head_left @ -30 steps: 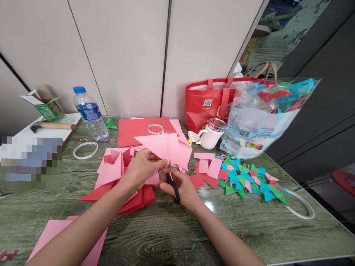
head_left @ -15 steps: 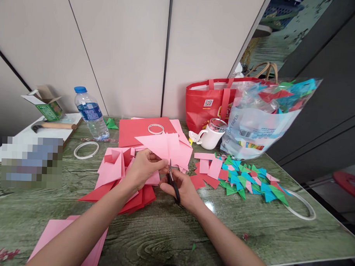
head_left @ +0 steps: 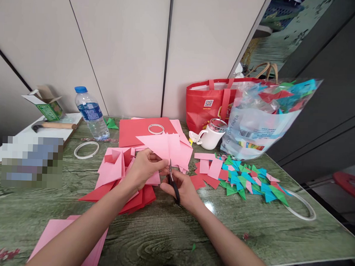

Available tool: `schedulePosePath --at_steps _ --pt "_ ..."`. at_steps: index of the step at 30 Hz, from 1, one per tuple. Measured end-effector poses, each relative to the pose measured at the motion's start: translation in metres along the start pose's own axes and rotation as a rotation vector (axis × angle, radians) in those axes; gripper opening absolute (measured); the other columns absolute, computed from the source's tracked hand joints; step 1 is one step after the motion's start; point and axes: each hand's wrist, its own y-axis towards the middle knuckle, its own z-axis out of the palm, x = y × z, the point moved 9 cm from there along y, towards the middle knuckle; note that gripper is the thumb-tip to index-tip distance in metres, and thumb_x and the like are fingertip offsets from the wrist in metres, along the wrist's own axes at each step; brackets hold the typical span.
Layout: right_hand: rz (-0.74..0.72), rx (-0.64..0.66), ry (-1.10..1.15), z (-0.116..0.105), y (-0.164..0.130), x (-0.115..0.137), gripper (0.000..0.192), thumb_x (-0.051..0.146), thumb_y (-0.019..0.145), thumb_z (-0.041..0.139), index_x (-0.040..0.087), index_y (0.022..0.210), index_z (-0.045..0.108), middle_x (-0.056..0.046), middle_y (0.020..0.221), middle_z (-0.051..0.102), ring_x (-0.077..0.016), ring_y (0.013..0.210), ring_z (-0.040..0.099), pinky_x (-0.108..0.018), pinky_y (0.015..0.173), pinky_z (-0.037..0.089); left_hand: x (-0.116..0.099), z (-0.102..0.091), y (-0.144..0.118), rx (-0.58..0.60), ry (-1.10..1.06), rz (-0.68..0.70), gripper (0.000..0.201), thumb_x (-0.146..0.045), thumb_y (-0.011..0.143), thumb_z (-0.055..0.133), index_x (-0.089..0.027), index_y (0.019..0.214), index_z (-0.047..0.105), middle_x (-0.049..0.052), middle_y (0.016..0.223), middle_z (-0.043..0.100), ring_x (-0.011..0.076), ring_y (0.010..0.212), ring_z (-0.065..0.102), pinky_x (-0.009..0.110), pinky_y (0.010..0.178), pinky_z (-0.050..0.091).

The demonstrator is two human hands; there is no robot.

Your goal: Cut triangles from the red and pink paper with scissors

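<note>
My left hand (head_left: 143, 168) pinches the near edge of a folded pink paper sheet (head_left: 168, 148) and holds it up over the table. My right hand (head_left: 183, 189) grips black-handled scissors (head_left: 172, 179), whose blades point up at the paper's lower edge, right beside my left fingers. Under both hands lies a heap of pink and red folded sheets (head_left: 117, 177).
Small cut pink, red, blue and green triangles (head_left: 245, 180) lie to the right. A white mug (head_left: 209, 136), red bag (head_left: 213, 99), plastic bag of paper pieces (head_left: 262, 116), water bottle (head_left: 89, 114), white rings (head_left: 85, 149) and pink sheets (head_left: 60, 237) stand around on the green table (head_left: 174, 230).
</note>
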Motion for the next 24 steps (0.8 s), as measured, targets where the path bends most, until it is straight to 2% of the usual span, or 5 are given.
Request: schedulePosePath --at_steps 11,17,24 --pt "0.005 0.007 0.041 0.000 0.001 -0.010 0.037 0.039 0.064 0.071 0.015 0.089 0.058 0.002 0.064 0.050 -0.0091 0.056 0.042 -0.023 0.053 0.035 0.002 -0.002 0.002 0.001 0.019 0.017 0.020 -0.015 0.058 0.070 -0.010 0.073 0.058 0.003 0.064 0.067 0.0131 0.055 0.061 0.025 0.055 0.047" --pt "0.025 -0.012 0.042 -0.001 0.001 -0.015 0.036 0.041 0.061 0.072 0.016 0.084 0.059 0.004 0.059 0.048 -0.0077 0.049 0.038 -0.022 0.047 0.031 0.003 -0.002 0.002 -0.001 0.038 0.010 0.018 -0.015 0.058 0.070 -0.011 0.070 0.057 0.002 0.062 0.066 0.0129 0.053 0.061 0.024 0.053 0.047" --pt "0.043 -0.052 0.043 -0.003 0.001 -0.014 0.034 0.042 0.062 0.072 0.016 0.078 0.058 0.004 0.051 0.048 -0.0082 0.044 0.041 -0.022 0.043 0.032 0.001 0.003 0.001 0.044 0.048 0.011 0.014 -0.016 0.060 0.069 -0.011 0.070 0.060 0.002 0.062 0.066 0.0127 0.054 0.061 0.024 0.055 0.048"
